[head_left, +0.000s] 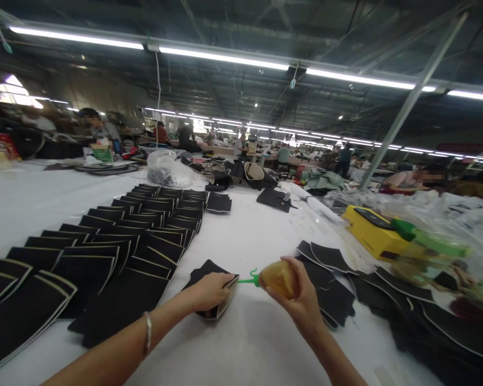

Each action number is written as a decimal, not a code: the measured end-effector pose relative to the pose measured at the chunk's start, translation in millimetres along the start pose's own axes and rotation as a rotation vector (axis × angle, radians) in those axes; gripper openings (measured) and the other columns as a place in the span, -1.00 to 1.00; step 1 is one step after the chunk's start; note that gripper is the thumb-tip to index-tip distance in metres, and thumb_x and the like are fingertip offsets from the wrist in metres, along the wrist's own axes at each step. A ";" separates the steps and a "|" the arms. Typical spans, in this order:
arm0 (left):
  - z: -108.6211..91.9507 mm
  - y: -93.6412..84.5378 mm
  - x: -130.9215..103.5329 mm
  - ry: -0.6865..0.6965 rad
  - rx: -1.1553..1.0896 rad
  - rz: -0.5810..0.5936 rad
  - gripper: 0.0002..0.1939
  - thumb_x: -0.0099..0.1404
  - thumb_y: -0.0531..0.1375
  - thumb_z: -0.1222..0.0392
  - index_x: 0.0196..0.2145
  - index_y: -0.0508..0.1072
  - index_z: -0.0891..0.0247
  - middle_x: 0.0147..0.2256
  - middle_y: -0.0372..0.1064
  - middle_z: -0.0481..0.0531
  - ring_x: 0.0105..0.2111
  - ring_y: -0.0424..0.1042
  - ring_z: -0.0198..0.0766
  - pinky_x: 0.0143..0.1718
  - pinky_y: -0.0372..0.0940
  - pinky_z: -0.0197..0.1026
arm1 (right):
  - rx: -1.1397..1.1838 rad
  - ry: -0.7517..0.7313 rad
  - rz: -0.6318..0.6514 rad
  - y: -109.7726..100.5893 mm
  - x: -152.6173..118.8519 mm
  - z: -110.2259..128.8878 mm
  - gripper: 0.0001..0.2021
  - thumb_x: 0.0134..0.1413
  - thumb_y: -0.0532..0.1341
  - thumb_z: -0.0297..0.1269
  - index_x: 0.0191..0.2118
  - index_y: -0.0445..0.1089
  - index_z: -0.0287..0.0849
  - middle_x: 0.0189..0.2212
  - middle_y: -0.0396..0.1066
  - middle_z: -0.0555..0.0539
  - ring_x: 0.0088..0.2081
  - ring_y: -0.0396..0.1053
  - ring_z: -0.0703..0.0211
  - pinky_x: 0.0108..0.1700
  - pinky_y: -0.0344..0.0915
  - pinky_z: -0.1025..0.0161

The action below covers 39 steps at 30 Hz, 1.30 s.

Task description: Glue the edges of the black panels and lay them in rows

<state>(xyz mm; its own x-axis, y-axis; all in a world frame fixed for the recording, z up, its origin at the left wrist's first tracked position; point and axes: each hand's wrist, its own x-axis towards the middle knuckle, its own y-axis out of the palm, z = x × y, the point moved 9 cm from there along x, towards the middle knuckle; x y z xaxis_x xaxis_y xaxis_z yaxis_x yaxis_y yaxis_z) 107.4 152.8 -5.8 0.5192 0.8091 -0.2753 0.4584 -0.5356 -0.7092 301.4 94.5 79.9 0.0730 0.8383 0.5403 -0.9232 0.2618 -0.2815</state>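
two bare forearms reach in from the bottom edge, the left one wearing a thin silver bracelet (147, 332). left hand (209, 292) lies curled over a small black fabric panel with pale edging (213, 289), pressing it flat on the white desk (257, 236) and pinching its right edge. right hand (295, 300) is closed around a soft amber squeeze bottle (279, 279), held sideways so its green nozzle (248, 279) points left and touches, or all but touches, the panel's edge just beside the left fingers. to the left, rows of black panels with the same pale edging (116, 252) lie overlapped in long lines running away from the camera. to the right sits a looser heap of curved black pieces (334, 284), reaching toward the right hand. farther right, a yellow box (372, 233) rests near a green-capped clear bottle (426, 244) amid crumpled clear plastic. beyond, a clear bag (167, 170) and dark bundles sit on the desk, and other people work at distant benches under strip lights.
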 end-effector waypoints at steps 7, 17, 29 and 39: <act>0.1 -3.0 -1.5 0.008 -0.027 -0.005 -0.37 0.14 -0.01 0.25 0.20 0.25 0.16 0.17 0.22 0.13 -0.39 0.50 -0.16 -0.69 0.26 -0.32 | -0.121 -0.072 0.149 25.2 7.5 -2.1 -0.42 -0.05 0.40 -0.16 0.07 0.19 -0.05 -0.07 0.30 -0.06 -0.12 0.32 0.00 -0.03 0.23 0.15; -8.2 -5.5 -5.8 0.061 0.097 -0.055 -0.41 0.16 -0.02 0.28 0.17 0.29 0.22 0.14 0.27 0.11 -0.06 0.41 -0.05 -0.27 0.36 -0.21 | -0.124 -0.007 0.240 34.1 4.4 -1.2 -0.45 -0.02 0.39 -0.17 0.07 0.18 -0.02 -0.15 0.36 -0.02 -0.22 0.37 0.05 -0.14 0.28 0.19; -13.0 -2.3 -4.6 0.121 0.207 -0.054 -0.43 0.18 -0.05 0.30 0.16 0.29 0.31 0.08 0.31 0.19 0.07 0.30 -0.03 0.10 0.19 -0.05 | -0.035 0.069 0.231 32.2 5.5 -8.6 -0.48 0.00 0.38 -0.15 0.04 0.19 -0.03 -0.18 0.37 -0.02 -0.24 0.37 0.06 -0.16 0.28 0.20; -10.6 -0.6 -7.8 0.110 0.241 -0.048 -0.45 0.24 -0.07 0.27 0.19 0.24 0.28 -0.01 0.34 0.21 -0.02 0.36 -0.02 0.03 0.24 -0.04 | 0.112 0.164 0.242 31.1 3.2 -17.8 -0.47 -0.06 0.41 -0.15 0.01 0.22 -0.06 -0.23 0.34 0.02 -0.27 0.33 0.10 -0.19 0.26 0.24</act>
<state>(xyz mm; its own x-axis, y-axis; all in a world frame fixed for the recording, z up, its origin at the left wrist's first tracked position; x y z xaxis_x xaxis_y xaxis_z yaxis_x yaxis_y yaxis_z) 110.7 144.2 3.7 0.5822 0.7940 -0.1749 0.3066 -0.4136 -0.8573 279.6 113.8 58.7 -0.1025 0.9382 0.3306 -0.9564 -0.0015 -0.2921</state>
